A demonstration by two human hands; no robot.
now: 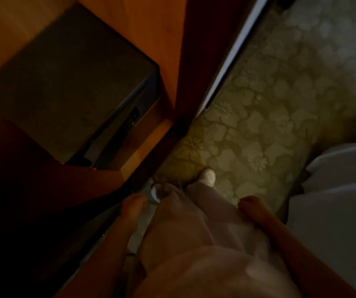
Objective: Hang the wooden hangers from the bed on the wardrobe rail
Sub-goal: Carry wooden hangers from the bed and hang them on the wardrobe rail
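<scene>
The view is dark, blurred and points straight down. No wooden hanger and no wardrobe rail is in view. My left hand (133,204) hangs beside my left leg, close to the wooden wardrobe (151,39), with nothing in it. My right hand (250,207) hangs by my right thigh with loosely curled fingers and also looks empty. White bedding at the bed's edge (334,201) lies to my right.
A dark boxy safe (69,87) sits on a low wardrobe shelf at the left. A door edge with a pale strip (233,52) runs diagonally up the middle. Floral carpet (258,130) covers the floor between wardrobe and bed. My feet in pale shoes (207,176) stand on it.
</scene>
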